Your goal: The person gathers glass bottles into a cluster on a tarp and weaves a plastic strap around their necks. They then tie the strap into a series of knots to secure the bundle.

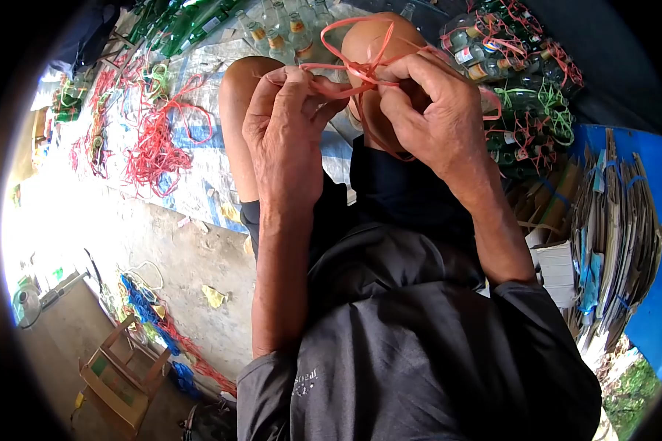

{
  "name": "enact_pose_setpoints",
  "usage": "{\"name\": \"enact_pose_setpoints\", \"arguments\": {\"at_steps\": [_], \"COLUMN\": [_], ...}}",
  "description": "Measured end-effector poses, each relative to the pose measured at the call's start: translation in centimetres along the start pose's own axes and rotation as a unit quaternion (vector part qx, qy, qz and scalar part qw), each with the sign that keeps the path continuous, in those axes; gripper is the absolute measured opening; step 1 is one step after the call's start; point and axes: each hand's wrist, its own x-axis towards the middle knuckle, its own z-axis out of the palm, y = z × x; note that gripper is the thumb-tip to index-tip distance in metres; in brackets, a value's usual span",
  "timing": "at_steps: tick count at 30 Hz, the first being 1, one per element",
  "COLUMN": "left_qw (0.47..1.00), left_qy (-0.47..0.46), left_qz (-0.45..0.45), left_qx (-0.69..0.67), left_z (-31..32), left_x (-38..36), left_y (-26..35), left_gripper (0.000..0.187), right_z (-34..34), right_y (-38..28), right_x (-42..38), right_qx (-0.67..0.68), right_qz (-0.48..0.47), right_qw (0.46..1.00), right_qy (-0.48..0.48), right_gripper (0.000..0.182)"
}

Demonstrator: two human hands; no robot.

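A pinkish-red plastic twine [364,71] stretches between my two hands in front of my knees, with a knot and several loops near the right one. My left hand [287,121] pinches a strand of it between thumb and fingers. At the knot, the thumb and index finger of my right hand [438,103] are closed on the twine. Loose loops rise above the knot, and one hangs down over my right knee. Both hands are above my lap, a short distance apart.
Clear glass bottles [298,37] stand beyond my knees, green bottles [198,26] farther left. Tied bottles [493,59] lie at the upper right. A tangle of red twine [158,151] rests on the sheet. Flattened cardboard [618,235] is stacked right; a small chair [118,382] is lower left.
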Motion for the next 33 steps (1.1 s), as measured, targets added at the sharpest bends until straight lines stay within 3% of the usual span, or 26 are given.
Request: {"name": "enact_pose_setpoints", "arguments": {"at_steps": [4, 7, 13, 19, 25, 28, 31, 33], "left_qw": [0.999, 0.996, 0.999, 0.993, 0.989, 0.973, 0.947, 0.939], "left_qy": [0.027, -0.045, -0.040, -0.049, -0.054, -0.044, -0.113, -0.127], "left_qz": [-0.008, 0.021, -0.011, -0.101, -0.137, -0.107, -0.059, -0.020], "left_qx": [-0.037, -0.080, -0.002, -0.036, 0.022, 0.200, 0.295, 0.319], "left_z": [0.6, -0.5, 0.0, -1.4, -2.1, -1.0, -0.3, -0.3], "left_x": [0.1, 1.0, 0.4, 1.0, 0.7, -0.2, -0.5, -0.3], "left_y": [0.1, -0.7, 0.8, 1.1, 2.1, 2.6, 2.2, 1.4], "left_gripper": [0.012, 0.011, 0.015, 0.015, 0.012, 0.019, 0.030, 0.027], "right_z": [-0.2, -0.2, -0.4, -0.7, -0.7, -0.6, -0.6, -0.7], "right_y": [0.1, -0.1, -0.2, 0.4, 1.0, 1.1, 0.7, 0.4], "right_x": [-0.1, -0.2, -0.2, -0.4, -0.6, -0.6, -0.5, -0.5], "right_qx": [-0.004, 0.000, -0.011, -0.023, -0.013, -0.001, 0.006, 0.007], "right_qz": [0.000, 0.001, 0.009, 0.009, -0.005, -0.009, 0.003, 0.018], "right_qw": [1.000, 1.000, 1.000, 1.000, 1.000, 1.000, 1.000, 1.000], "right_qy": [-0.005, -0.004, 0.000, -0.008, -0.005, -0.004, -0.006, -0.011], "right_gripper": [0.013, 0.013, 0.012, 0.012, 0.011, 0.012, 0.013, 0.013]}}
